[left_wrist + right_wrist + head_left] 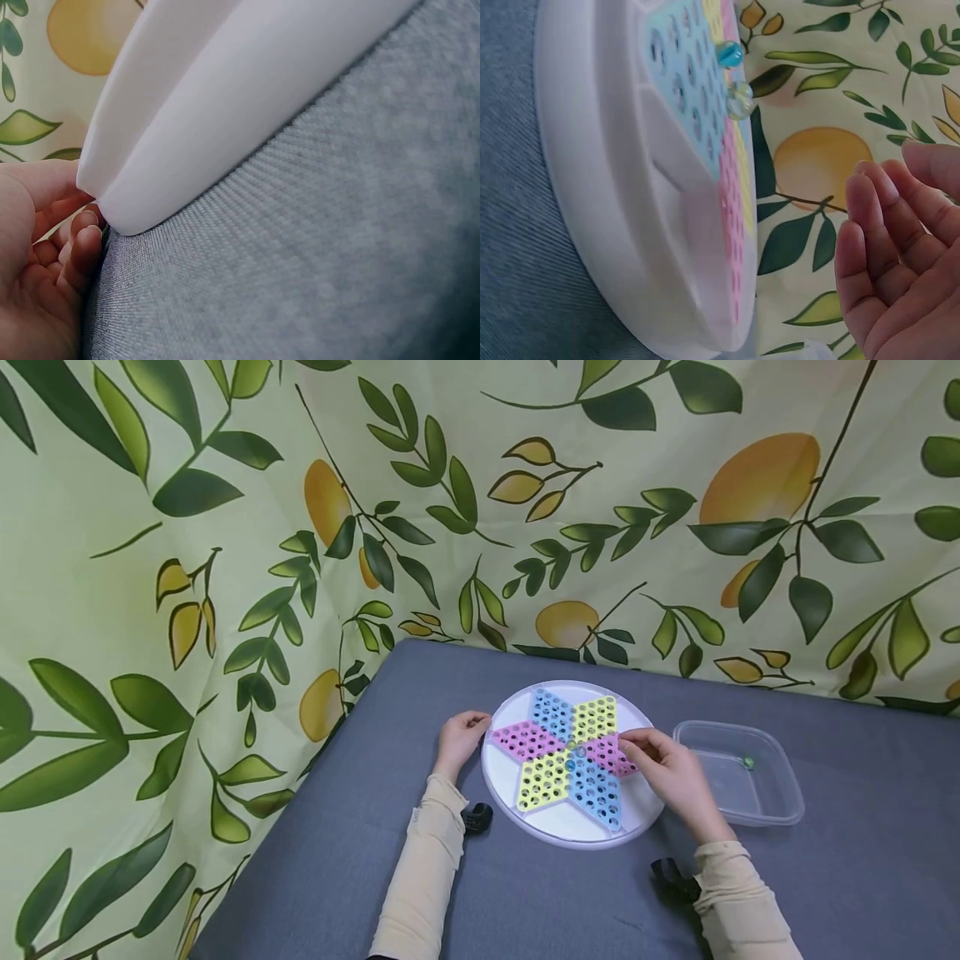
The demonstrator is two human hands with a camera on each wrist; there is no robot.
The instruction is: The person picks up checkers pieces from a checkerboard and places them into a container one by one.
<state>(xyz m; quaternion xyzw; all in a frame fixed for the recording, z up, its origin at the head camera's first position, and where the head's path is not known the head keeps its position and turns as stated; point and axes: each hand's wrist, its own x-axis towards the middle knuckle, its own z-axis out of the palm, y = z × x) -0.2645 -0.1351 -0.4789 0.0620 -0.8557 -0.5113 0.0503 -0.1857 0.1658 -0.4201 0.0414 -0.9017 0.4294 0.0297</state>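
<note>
A round white Chinese checkers board point(502, 806) with a pink, yellow and blue star of holes lies on the table. My left hand point(459, 742) holds its left rim, thumb and fingers at the edge in the left wrist view. Near the star's centre sit a few glass marbles, including a blue marble point(729, 53) and a clear yellowish marble point(739, 100). Over the board's right side hovers my right hand point(670, 774), above the pink point. Its fingers point(866, 217) are loosely bent and apart from the board in the right wrist view; no marble shows between them.
A clear plastic container point(723, 810) stands right of the board, with a green marble point(747, 763) inside. The grey tablecloth point(337, 827) covers the table. A curtain with leaf and fruit print point(450, 552) hangs behind and to the left.
</note>
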